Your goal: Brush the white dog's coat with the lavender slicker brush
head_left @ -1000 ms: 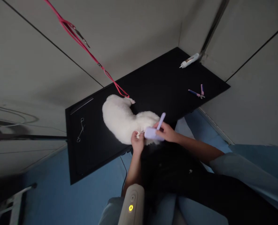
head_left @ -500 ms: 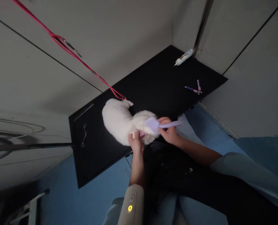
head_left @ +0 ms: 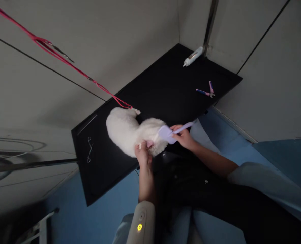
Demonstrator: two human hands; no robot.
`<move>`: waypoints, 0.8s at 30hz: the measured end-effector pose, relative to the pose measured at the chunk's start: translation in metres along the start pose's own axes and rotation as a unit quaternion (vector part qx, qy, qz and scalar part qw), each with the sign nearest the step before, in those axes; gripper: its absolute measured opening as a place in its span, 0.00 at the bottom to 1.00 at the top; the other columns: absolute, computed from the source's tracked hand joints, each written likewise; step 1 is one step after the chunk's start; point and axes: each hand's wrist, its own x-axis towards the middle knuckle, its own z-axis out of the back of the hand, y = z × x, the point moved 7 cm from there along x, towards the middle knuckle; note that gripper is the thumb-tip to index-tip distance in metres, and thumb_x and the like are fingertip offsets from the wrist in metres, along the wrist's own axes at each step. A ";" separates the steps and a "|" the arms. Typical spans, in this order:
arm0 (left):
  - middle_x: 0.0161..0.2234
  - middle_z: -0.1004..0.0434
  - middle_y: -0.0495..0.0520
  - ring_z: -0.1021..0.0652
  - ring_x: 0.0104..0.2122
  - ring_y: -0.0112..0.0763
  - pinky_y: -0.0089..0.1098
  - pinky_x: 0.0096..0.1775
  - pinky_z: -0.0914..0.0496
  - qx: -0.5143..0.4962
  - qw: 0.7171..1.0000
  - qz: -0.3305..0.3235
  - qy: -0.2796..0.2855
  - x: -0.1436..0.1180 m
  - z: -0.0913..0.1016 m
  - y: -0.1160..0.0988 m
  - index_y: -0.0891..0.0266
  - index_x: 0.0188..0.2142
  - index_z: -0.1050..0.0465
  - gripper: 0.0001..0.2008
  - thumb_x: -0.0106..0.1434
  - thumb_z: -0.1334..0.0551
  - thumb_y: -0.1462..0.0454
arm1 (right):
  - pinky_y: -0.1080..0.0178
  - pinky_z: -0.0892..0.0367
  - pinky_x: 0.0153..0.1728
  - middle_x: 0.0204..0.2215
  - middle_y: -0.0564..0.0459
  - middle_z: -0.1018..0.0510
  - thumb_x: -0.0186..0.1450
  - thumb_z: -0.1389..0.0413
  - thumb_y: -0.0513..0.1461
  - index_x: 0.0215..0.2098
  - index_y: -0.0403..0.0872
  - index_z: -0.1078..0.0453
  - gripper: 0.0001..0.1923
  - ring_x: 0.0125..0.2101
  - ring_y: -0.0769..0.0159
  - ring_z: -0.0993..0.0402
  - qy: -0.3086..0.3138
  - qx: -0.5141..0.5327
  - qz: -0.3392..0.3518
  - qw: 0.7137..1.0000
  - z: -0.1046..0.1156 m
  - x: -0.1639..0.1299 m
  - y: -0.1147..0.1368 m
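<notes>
A small white fluffy dog (head_left: 126,130) lies on a black table (head_left: 171,88), tethered by a red leash (head_left: 71,67) that runs up to the left. My left hand (head_left: 142,155) grips part of the dog at its near end, close to the table's front edge. My right hand (head_left: 183,137) holds a lilac brush (head_left: 168,133) by its handle, with the brush head resting on the dog's fur.
Metal forceps (head_left: 89,149) lie at the table's left end. A white tube (head_left: 193,56) lies at the far corner beside a metal post (head_left: 209,23). Purple and pink clippers (head_left: 205,91) lie at the right. A white device with a lit yellow button (head_left: 141,222) sits below me.
My right hand turned the brush from handle-up to handle pointing right and shifted its head along the dog's fur. My left hand kept its grip. The view drifted slightly.
</notes>
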 end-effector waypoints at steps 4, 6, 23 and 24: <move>0.21 0.32 0.43 0.29 0.21 0.24 0.28 0.29 0.32 -0.008 1.000 0.009 0.002 0.000 0.002 0.005 0.60 0.28 0.37 0.15 0.46 0.32 0.59 | 0.51 0.33 0.51 0.41 0.50 0.25 0.57 0.37 0.39 0.32 0.51 0.36 0.11 0.46 0.59 0.28 -0.123 -0.052 0.052 0.990 0.027 0.003 0.014; 0.20 0.32 0.43 0.29 0.21 0.24 0.28 0.28 0.32 -0.012 1.000 0.010 0.003 0.001 0.002 0.007 0.61 0.28 0.37 0.15 0.45 0.32 0.59 | 0.53 0.30 0.48 0.39 0.50 0.24 0.56 0.36 0.40 0.33 0.51 0.34 0.12 0.43 0.59 0.26 0.016 -0.012 0.043 0.999 -0.001 0.002 0.014; 0.24 0.25 0.47 0.26 0.23 0.26 0.28 0.30 0.31 0.024 0.999 0.018 0.022 -0.009 0.014 0.010 0.64 0.30 0.30 0.19 0.43 0.28 0.57 | 0.56 0.27 0.43 0.40 0.49 0.22 0.60 0.39 0.42 0.45 0.49 0.32 0.16 0.38 0.62 0.23 0.100 0.050 -0.083 0.990 -0.042 0.025 0.009; 0.25 0.24 0.48 0.25 0.23 0.27 0.28 0.30 0.31 0.029 0.999 0.020 0.019 -0.009 0.016 0.010 0.64 0.31 0.30 0.20 0.43 0.28 0.57 | 0.57 0.27 0.42 0.40 0.50 0.22 0.59 0.38 0.42 0.45 0.49 0.32 0.16 0.39 0.62 0.23 0.138 0.052 -0.078 0.986 -0.048 0.026 0.012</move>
